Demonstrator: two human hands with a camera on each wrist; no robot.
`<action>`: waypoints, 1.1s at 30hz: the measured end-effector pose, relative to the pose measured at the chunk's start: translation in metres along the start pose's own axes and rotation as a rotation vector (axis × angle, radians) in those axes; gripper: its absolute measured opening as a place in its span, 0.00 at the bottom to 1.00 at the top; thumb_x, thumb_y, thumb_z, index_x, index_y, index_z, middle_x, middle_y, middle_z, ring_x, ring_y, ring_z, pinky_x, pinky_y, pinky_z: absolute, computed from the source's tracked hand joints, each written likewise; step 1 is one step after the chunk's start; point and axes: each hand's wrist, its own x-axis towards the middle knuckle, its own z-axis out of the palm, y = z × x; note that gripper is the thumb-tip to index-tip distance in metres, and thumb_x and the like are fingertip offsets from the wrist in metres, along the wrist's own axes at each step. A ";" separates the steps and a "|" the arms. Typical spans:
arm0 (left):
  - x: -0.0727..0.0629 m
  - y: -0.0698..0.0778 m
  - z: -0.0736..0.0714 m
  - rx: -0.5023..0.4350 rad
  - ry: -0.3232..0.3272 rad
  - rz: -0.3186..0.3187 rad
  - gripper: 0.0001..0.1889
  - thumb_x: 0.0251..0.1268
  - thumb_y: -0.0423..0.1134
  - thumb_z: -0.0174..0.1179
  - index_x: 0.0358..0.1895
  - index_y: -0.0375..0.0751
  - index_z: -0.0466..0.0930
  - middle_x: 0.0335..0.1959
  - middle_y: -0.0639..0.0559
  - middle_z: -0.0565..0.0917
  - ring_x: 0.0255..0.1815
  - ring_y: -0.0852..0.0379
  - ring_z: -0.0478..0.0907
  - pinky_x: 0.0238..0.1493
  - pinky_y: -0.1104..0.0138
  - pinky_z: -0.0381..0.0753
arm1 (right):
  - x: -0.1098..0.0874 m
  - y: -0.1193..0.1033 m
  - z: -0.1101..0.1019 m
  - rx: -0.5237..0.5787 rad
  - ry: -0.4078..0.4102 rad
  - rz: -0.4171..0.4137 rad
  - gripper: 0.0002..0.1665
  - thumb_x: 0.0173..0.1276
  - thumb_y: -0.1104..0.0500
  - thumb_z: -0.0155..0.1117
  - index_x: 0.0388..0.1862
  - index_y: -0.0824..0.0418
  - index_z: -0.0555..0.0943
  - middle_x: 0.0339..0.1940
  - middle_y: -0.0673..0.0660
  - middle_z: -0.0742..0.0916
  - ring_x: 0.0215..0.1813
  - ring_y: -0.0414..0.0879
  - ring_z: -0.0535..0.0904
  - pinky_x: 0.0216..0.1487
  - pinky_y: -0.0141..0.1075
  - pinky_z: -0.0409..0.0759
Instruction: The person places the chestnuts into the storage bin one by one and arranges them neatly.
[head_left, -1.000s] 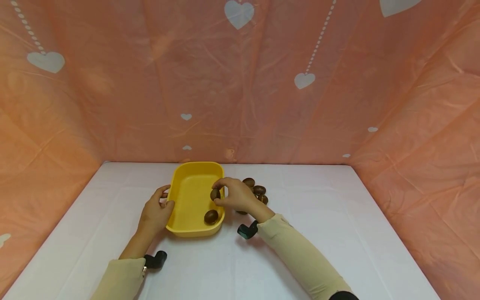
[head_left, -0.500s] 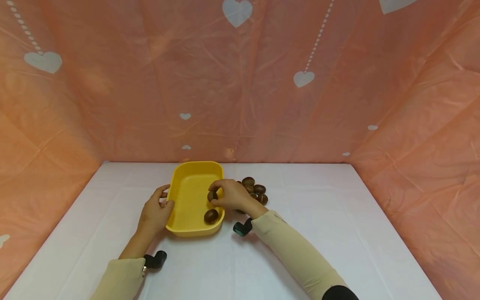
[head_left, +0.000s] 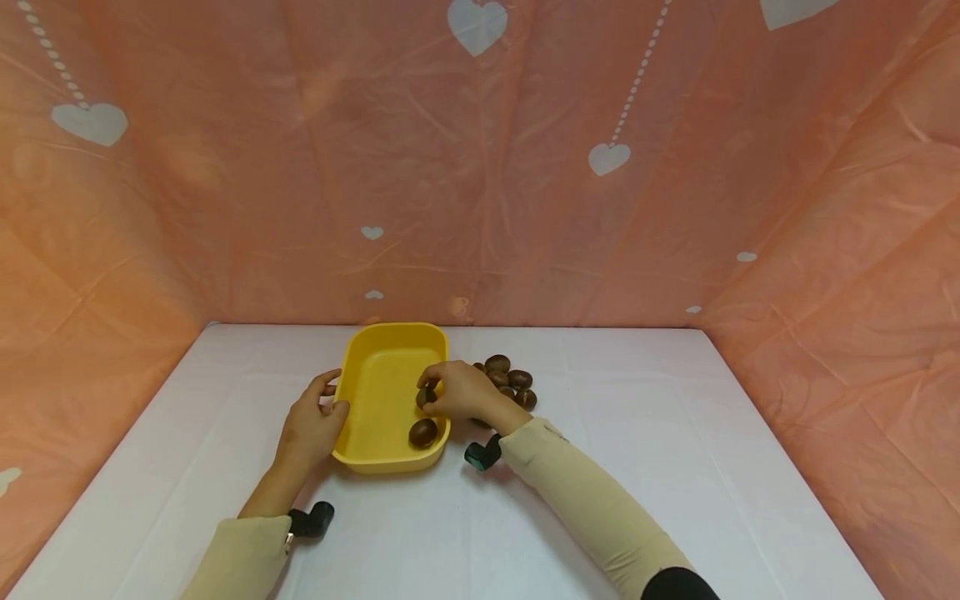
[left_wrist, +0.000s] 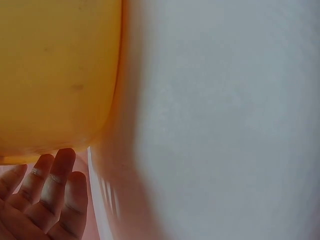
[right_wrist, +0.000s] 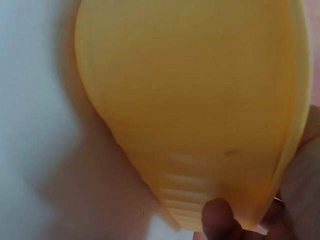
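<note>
In the head view, a yellow tray (head_left: 382, 396) stands on the white table, its outer wall close up in both wrist views. My left hand (head_left: 311, 425) holds its left rim, thumb over the edge and the other fingertips (left_wrist: 65, 160) against the outside. Above the tray's right side, my right hand (head_left: 465, 392) pinches a glossy brown oval nut (head_left: 425, 397) between thumb and fingers; the fingers partly cover it. Another brown nut (head_left: 423, 432) lies inside, in the near right corner. The tray wall hides the held nut from the right wrist view.
Just right of the tray, several brown nuts (head_left: 519, 380) lie in a loose heap, partly behind my right hand and wrist. An orange-pink sheet (head_left: 480, 208) with pale hearts encloses the table's back and sides. A small black camera is on each wrist.
My right hand has shifted slightly left and lower over the tray with the nut in its grip, uncovering more of the heap. My left hand and the tray stay in place.
</note>
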 end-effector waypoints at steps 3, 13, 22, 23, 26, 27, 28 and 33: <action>0.000 0.000 0.000 0.003 -0.005 -0.006 0.29 0.70 0.41 0.48 0.73 0.44 0.58 0.63 0.38 0.72 0.48 0.47 0.76 0.47 0.58 0.77 | 0.001 -0.001 0.000 -0.009 -0.013 0.005 0.20 0.55 0.50 0.73 0.48 0.48 0.83 0.37 0.44 0.85 0.40 0.40 0.76 0.44 0.33 0.75; -0.001 0.000 0.000 -0.008 -0.004 -0.018 0.28 0.70 0.42 0.48 0.73 0.45 0.58 0.63 0.38 0.72 0.48 0.47 0.77 0.48 0.58 0.78 | 0.000 -0.007 0.000 -0.078 -0.045 0.044 0.20 0.55 0.51 0.71 0.49 0.48 0.83 0.39 0.45 0.85 0.38 0.40 0.76 0.42 0.33 0.75; 0.000 -0.002 0.001 -0.024 0.004 -0.011 0.28 0.69 0.41 0.48 0.72 0.45 0.59 0.62 0.39 0.73 0.48 0.47 0.77 0.47 0.59 0.78 | 0.001 -0.008 0.002 -0.094 -0.060 0.045 0.21 0.55 0.52 0.70 0.50 0.48 0.83 0.40 0.45 0.86 0.39 0.40 0.76 0.43 0.33 0.75; -0.001 -0.002 0.001 -0.027 0.005 -0.010 0.28 0.69 0.41 0.48 0.72 0.45 0.59 0.62 0.39 0.73 0.48 0.47 0.77 0.47 0.59 0.78 | 0.001 -0.008 0.001 -0.094 -0.062 0.044 0.21 0.55 0.52 0.70 0.50 0.48 0.83 0.40 0.44 0.86 0.39 0.40 0.76 0.43 0.33 0.75; -0.001 -0.002 0.001 -0.025 0.006 -0.011 0.28 0.69 0.41 0.48 0.72 0.45 0.60 0.62 0.39 0.73 0.48 0.47 0.77 0.47 0.59 0.78 | 0.001 -0.008 0.001 -0.096 -0.070 0.045 0.21 0.55 0.52 0.70 0.50 0.48 0.83 0.40 0.44 0.86 0.39 0.40 0.76 0.43 0.33 0.75; -0.001 -0.002 0.001 -0.024 0.005 -0.011 0.28 0.69 0.41 0.48 0.72 0.45 0.59 0.62 0.38 0.73 0.48 0.47 0.77 0.48 0.58 0.78 | 0.002 -0.008 0.001 -0.096 -0.073 0.045 0.21 0.55 0.52 0.70 0.50 0.48 0.84 0.40 0.44 0.86 0.39 0.40 0.76 0.43 0.33 0.75; -0.001 -0.002 0.001 -0.024 0.003 -0.013 0.28 0.70 0.42 0.47 0.72 0.45 0.59 0.62 0.38 0.73 0.49 0.46 0.77 0.49 0.57 0.78 | 0.002 -0.008 0.001 -0.096 -0.075 0.045 0.20 0.55 0.53 0.70 0.50 0.48 0.84 0.40 0.44 0.86 0.39 0.40 0.76 0.43 0.33 0.75; -0.001 -0.001 0.001 -0.021 0.004 -0.011 0.28 0.70 0.41 0.47 0.72 0.45 0.59 0.62 0.37 0.73 0.50 0.45 0.77 0.51 0.55 0.78 | 0.003 -0.007 0.001 -0.100 -0.082 0.043 0.19 0.55 0.53 0.70 0.48 0.48 0.84 0.39 0.44 0.85 0.39 0.39 0.76 0.42 0.32 0.75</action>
